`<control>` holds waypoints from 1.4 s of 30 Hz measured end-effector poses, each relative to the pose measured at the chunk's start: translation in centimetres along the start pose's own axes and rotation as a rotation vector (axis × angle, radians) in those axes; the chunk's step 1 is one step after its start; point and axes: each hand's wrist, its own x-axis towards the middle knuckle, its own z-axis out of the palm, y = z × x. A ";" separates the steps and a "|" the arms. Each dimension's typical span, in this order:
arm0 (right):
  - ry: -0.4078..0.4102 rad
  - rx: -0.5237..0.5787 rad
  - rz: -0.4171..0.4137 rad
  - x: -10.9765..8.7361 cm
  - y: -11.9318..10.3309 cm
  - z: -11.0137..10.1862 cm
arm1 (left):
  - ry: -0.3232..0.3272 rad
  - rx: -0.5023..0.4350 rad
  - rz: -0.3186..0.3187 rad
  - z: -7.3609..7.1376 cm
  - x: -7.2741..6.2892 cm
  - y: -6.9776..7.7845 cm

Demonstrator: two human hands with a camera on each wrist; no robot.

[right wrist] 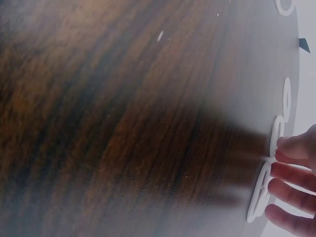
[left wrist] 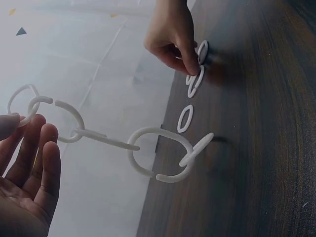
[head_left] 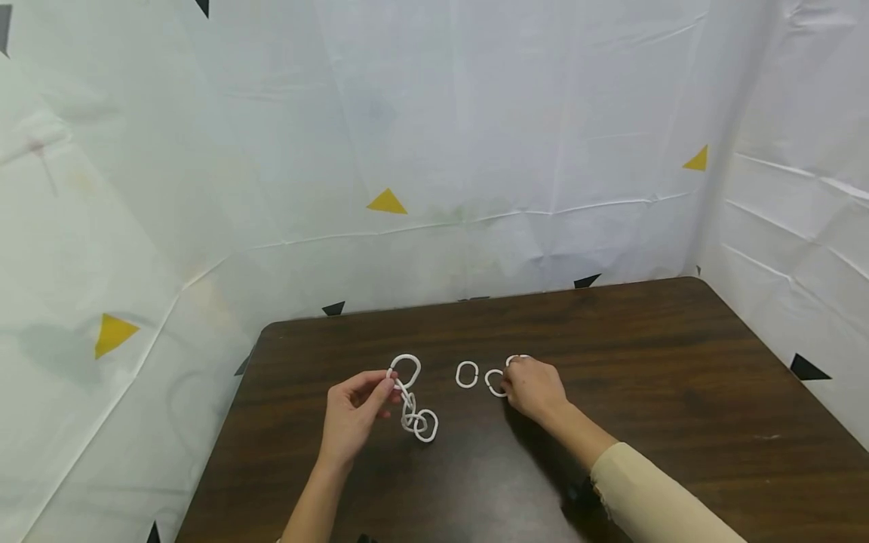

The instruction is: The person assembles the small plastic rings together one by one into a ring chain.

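My left hand [head_left: 351, 411] pinches a link near the top of a short chain of white plastic links [left wrist: 111, 141]. One link sticks up above the fingertips and the others hang down at the right, the lowest close to the tabletop. My right hand [head_left: 535, 386] reaches down to the table, thumb and fingertips pinching the edge of a loose white link [left wrist: 199, 81]. Beside it, partly hidden under the fingers, lies another loose link [right wrist: 259, 192]. A separate oval link [head_left: 467, 375] lies flat between the two hands.
The dark wood-grain table [head_left: 679, 377] has rounded far corners. White sheeting [head_left: 475, 136] hangs behind and at both sides, with yellow and black triangles on it. A beige sleeve [head_left: 655, 494] covers the right forearm.
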 end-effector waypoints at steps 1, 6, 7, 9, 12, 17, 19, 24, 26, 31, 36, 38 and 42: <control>0.003 0.001 0.001 0.0 0.0 0.0 | 0.000 0.000 0.002 0.0 0.0 0.0; 0.025 0.009 0.005 0.1 0.3 0.1 | 0.000 -0.001 0.006 0.0 0.0 0.1; 0.031 0.012 0.004 0.1 0.3 0.2 | 0.001 0.000 0.006 0.0 0.0 0.1; 0.031 0.015 0.006 0.1 0.3 0.3 | 0.004 0.001 0.004 0.0 0.0 0.1; 0.025 0.022 0.010 0.2 0.3 0.3 | 0.007 0.005 0.004 0.0 -0.1 0.2; -0.001 0.031 0.001 0.2 0.1 0.1 | 0.009 0.008 0.008 -0.1 -0.1 0.2; -0.019 0.039 -0.002 0.1 0.1 0.0 | 0.009 0.008 0.005 -0.1 -0.1 0.2; -0.084 0.071 0.053 0.1 0.2 -0.3 | 0.009 0.013 -0.006 -0.1 -0.2 0.3; -0.112 0.098 0.089 0.2 0.2 -0.6 | 0.006 0.016 -0.007 0.0 -0.3 0.3; -0.132 0.192 0.130 0.5 -0.1 -1.8 | 0.001 0.024 -0.009 0.1 -0.2 0.4; -0.087 0.327 0.139 1.0 -0.8 -3.4 | -0.006 0.031 -0.004 0.0 -0.2 0.4; -0.074 0.384 0.153 1.3 -1.2 -4.1 | -0.006 0.033 0.002 0.1 -0.2 0.5; -0.064 0.476 0.183 2.1 -2.0 -5.6 | -0.001 0.046 0.009 -0.1 -0.1 0.5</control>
